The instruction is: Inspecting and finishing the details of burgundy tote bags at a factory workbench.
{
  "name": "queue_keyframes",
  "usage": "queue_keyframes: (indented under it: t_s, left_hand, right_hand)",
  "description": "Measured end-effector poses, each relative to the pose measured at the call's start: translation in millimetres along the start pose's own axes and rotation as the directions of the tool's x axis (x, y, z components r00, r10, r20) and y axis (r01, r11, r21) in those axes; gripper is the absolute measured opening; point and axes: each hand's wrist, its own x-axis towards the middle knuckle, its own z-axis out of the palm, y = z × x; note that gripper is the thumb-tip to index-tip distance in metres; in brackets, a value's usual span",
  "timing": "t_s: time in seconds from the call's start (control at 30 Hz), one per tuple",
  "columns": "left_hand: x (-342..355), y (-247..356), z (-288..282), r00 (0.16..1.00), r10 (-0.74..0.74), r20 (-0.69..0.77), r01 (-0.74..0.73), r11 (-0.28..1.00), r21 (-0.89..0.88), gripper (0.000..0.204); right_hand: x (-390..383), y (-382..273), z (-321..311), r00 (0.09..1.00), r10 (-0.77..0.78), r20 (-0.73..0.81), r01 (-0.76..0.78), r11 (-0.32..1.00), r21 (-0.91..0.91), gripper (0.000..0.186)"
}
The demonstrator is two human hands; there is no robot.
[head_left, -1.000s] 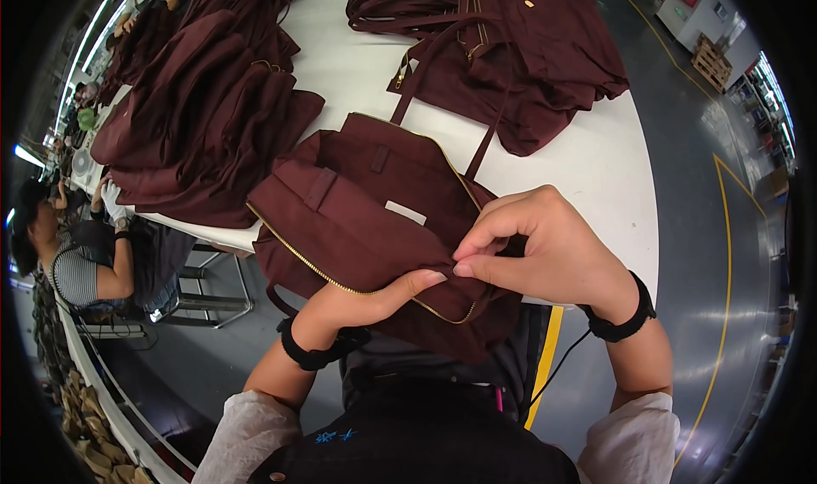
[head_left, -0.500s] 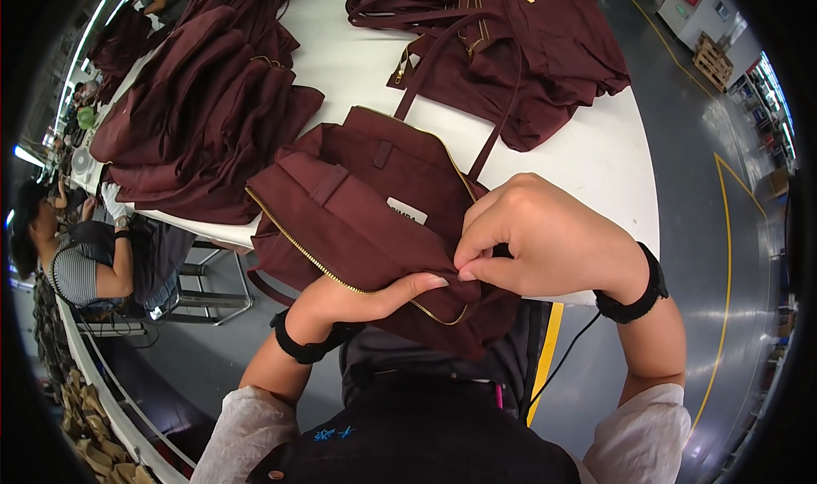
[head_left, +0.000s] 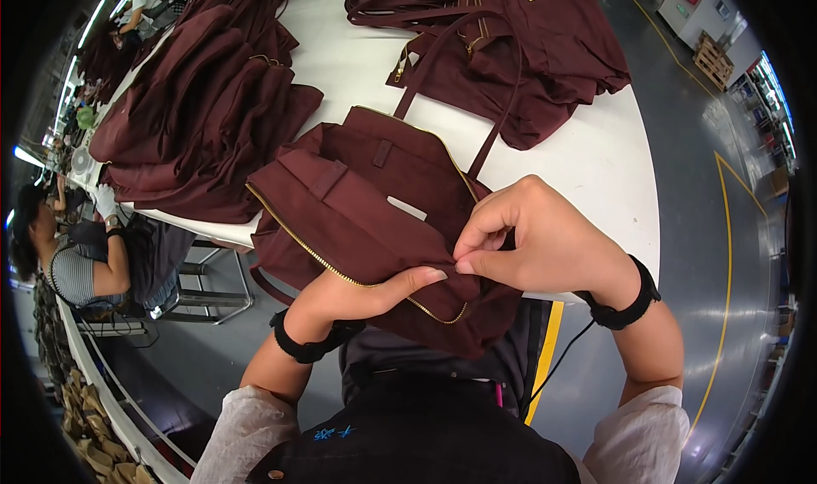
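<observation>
Open maroon fabric bag point(head_left: 349, 216) with gold zipper point(head_left: 311, 254)

Remotely, I see it at the near edge of the white table point(head_left: 613, 178). Bare right hand point(head_left: 540, 242) pinches its cloth; bare left hand point(head_left: 353, 301) lays thumb on it, other fingers hidden, I cannot tell.

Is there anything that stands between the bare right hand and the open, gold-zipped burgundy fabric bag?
Nothing visible does: the bare right hand has its thumb and fingertip together at the open, gold-zipped burgundy fabric bag. The bare left hand has its thumb on the bag beside them, not in between.
</observation>
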Motion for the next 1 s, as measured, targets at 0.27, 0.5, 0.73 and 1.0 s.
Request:
queue_keyframes:
  t_s: [0.27, 0.5, 0.73, 1.0]
  left_hand:
    - [2, 0, 3, 1.0, 0.004, 0.003, -0.004, 1.0, -0.01, 0.013]
    - [5, -3, 10, 0.998, -0.004, -0.066, 0.006, 0.999, 0.034, 0.015]
    - [6, 0, 14, 0.993, -0.046, -0.108, 0.045, 0.999, -0.008, 0.019]
    - [7, 3, 15, 0.988, -0.108, -0.114, 0.093, 0.987, -0.129, 0.016]
  right_hand:
    - [-6, 6, 9, 0.977, -0.18, -0.113, 0.165, 0.977, -0.132, 0.005]
    - [-8, 18, 22, 0.93, -0.216, -0.296, 0.164, 0.968, -0.192, 0.007]
    - [-7, 21, 21, 0.919, -0.238, -0.314, 0.162, 0.955, -0.249, 0.007]
    - [-4, 24, 14, 0.926, -0.231, -0.298, 0.205, 0.972, -0.118, 0.008]
